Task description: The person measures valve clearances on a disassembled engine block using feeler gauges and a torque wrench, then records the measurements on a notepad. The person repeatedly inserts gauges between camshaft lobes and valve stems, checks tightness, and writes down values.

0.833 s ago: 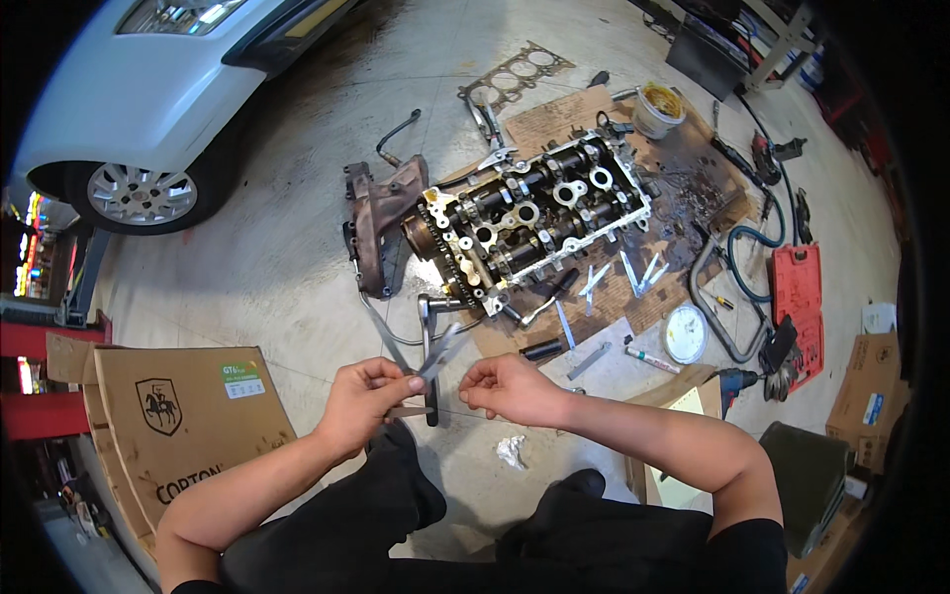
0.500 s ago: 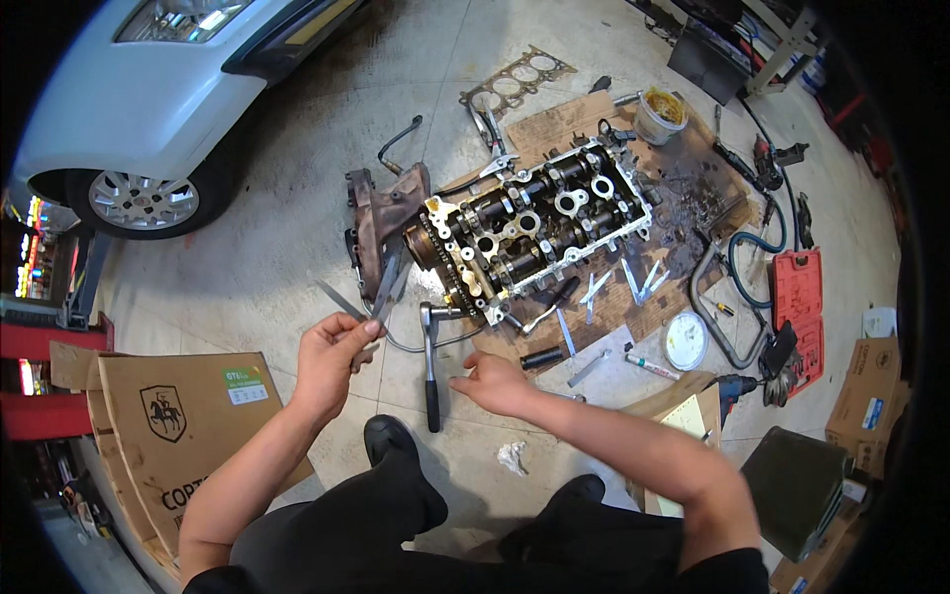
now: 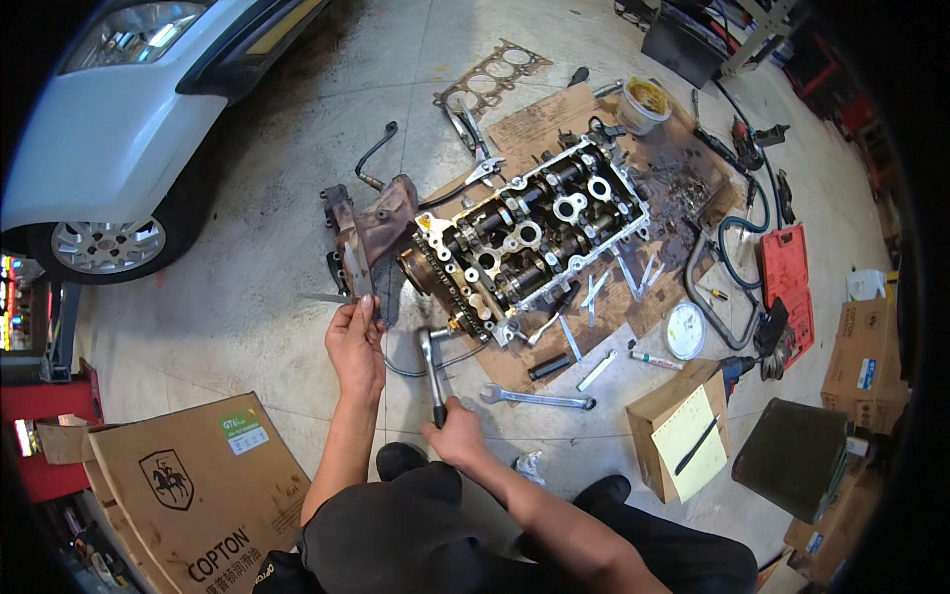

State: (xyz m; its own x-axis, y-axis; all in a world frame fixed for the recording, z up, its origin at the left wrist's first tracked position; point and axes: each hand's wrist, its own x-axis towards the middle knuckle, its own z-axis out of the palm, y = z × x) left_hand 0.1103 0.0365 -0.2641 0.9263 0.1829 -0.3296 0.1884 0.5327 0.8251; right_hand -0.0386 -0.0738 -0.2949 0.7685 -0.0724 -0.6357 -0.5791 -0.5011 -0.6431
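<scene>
Ratchet (image 3: 433, 376) in right hand (image 3: 458, 436), blades (image 3: 329, 297) (splayed) between left fingers (image 3: 344, 317).

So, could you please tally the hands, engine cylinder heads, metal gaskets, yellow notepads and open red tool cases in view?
Hands (left hand, right hand): 2
Cylinder head: 1
Metal gasket: 1
Yellow notepad: 1
Open red tool case: 1
Total: 6

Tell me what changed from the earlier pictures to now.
The right hand has come left and down, and now grips the end of the ratchet handle. The left hand has moved forward, toward the exhaust manifold, still pinching the feeler blades. The cylinder head stays where it was.
</scene>
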